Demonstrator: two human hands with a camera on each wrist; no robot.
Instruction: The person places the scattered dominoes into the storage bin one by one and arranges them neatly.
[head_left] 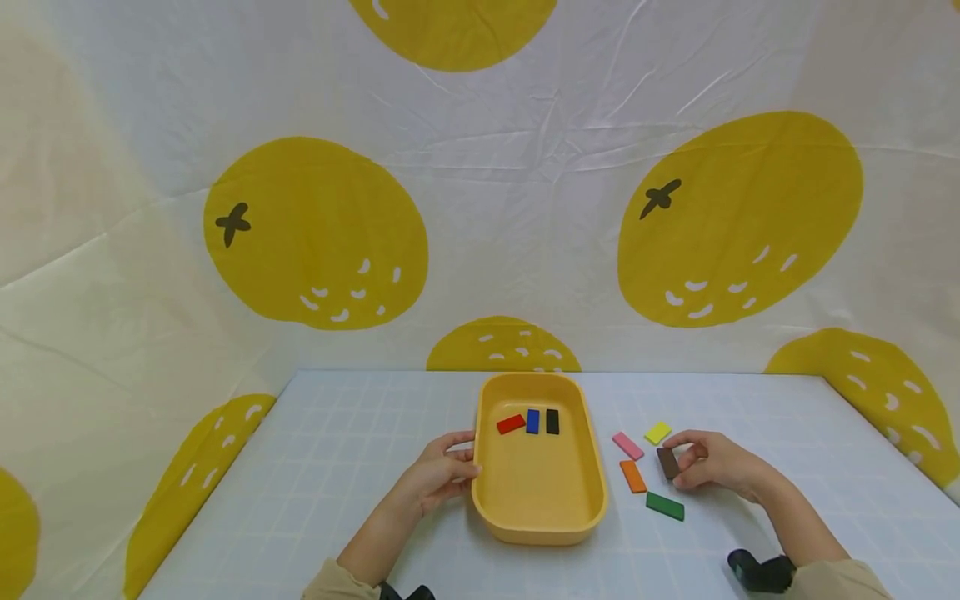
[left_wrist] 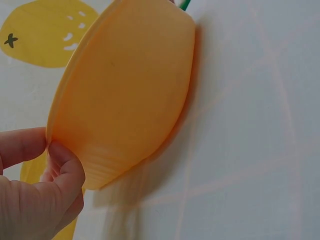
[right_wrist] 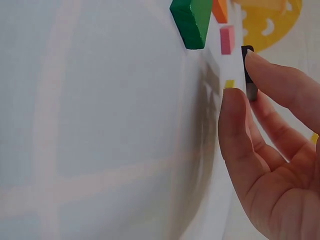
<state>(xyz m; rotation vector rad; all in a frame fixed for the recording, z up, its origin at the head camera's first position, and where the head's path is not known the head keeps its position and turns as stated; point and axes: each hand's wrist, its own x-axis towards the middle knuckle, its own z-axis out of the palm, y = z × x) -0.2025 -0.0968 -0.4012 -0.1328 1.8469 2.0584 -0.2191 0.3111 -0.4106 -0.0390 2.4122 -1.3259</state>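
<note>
In the head view, my left hand [head_left: 442, 475] grips the left rim of a yellow plastic tray [head_left: 540, 500]. The left wrist view has the thumb and fingers of that hand [left_wrist: 45, 190] pinching the tray's edge [left_wrist: 125, 85]. Inside the tray, near its far end, lie a red block [head_left: 511, 424], a blue block [head_left: 533, 422] and a black block [head_left: 552, 422]. To the right of the tray, my right hand [head_left: 716, 462] pinches a brown rectangular block [head_left: 667, 464] between thumb and fingers. The right wrist view shows this block [right_wrist: 247, 67] as a dark end, partly hidden by the fingers.
Between tray and right hand lie a pink block [head_left: 627, 446], a yellow block [head_left: 657, 432], an orange block [head_left: 633, 477] and a green block [head_left: 665, 506]. All rest on a pale checked tabletop [head_left: 360, 442]. A fruit-printed curtain [head_left: 525, 208] rises behind the table's back edge.
</note>
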